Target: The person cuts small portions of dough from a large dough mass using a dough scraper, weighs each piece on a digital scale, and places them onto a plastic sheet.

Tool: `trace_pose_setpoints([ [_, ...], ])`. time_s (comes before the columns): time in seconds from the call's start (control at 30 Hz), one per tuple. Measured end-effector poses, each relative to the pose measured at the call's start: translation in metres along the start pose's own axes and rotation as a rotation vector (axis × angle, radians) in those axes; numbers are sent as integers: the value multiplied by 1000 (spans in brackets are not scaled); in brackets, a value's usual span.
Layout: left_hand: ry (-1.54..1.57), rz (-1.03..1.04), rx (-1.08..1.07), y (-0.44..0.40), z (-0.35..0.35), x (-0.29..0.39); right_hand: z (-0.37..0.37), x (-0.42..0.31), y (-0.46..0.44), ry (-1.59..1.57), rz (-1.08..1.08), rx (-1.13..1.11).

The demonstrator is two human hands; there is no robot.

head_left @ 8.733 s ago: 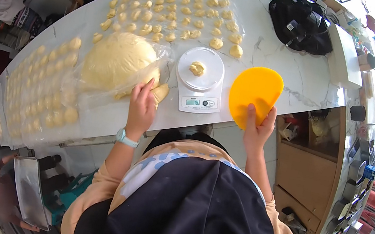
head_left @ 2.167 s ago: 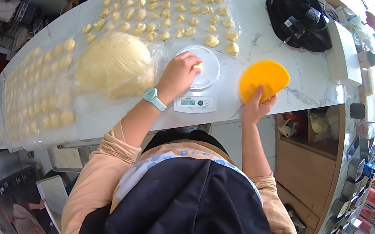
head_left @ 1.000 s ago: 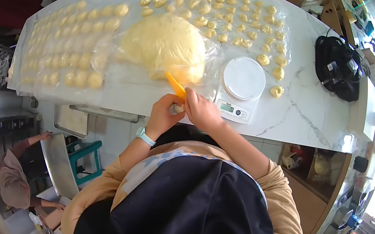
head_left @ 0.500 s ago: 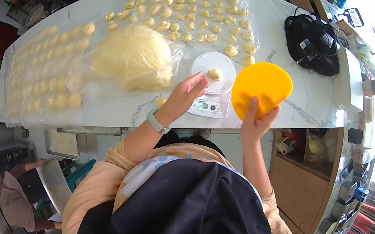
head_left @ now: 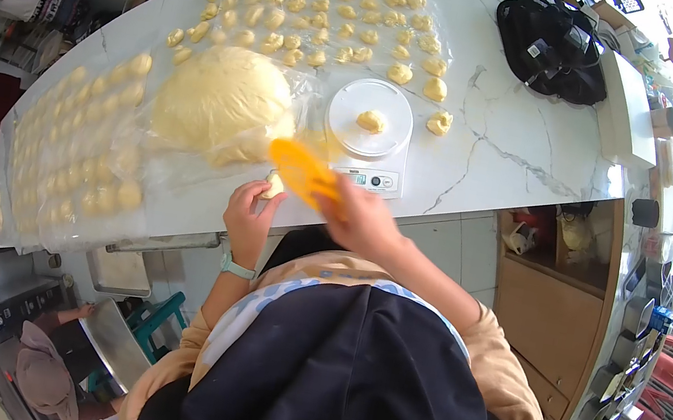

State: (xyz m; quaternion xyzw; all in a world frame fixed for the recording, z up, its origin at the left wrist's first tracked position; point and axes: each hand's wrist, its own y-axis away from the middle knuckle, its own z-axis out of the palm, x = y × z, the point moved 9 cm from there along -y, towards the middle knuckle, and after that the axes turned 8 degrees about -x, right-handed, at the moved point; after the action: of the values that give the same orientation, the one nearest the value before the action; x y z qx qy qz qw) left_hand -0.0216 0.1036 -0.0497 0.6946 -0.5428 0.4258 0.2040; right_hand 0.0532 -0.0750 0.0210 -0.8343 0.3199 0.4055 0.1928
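Note:
My left hand (head_left: 248, 214) is closed at the table's front edge, fingers and thumb around a small piece of dough (head_left: 273, 187). My right hand (head_left: 364, 219) grips a yellow plastic dough scraper (head_left: 297, 169), blurred by motion and tilted close to that piece. Behind them stands a white kitchen scale (head_left: 348, 136), a dough lump (head_left: 371, 121) resting on its round plate. To the left of the scale lies a big mound of dough (head_left: 221, 100), partly wrapped in clear plastic. Just right of the scale sits a single dough piece (head_left: 439, 122).
Rows of small dough balls (head_left: 346, 11) lie on plastic at the back; more dough balls (head_left: 88, 139) sit under plastic at left. A black bag (head_left: 553, 55) occupies the back right corner. At lower left, another person (head_left: 47, 370) holds a metal tray (head_left: 119, 343).
The scraper has swung left from beside the scale. My left hand has drawn back from the scale and holds a dough piece. Another dough piece now lies right of the scale.

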Motion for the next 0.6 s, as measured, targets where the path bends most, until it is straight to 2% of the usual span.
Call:
trace_pose_setpoints([
  [0.13,-64,-9,-139,3,-2,10,41,-39,-22,58,-187,-101],
  [0.23,-66,161,2,-10,-17,45,54,-58,-26,63,-266,-168],
  [0.33,145,94,-143,-14,-1,22,56,-66,-18,11,-348,-83],
  [0.43,24,241,-6,-11,-6,49,37,-62,-12,-68,-329,47],
  [0.57,-38,163,-153,-7,27,12,14,-37,-15,-84,-174,180],
  [0.6,-74,172,-76,-6,19,19,8,-30,-18,-58,-100,168],
])
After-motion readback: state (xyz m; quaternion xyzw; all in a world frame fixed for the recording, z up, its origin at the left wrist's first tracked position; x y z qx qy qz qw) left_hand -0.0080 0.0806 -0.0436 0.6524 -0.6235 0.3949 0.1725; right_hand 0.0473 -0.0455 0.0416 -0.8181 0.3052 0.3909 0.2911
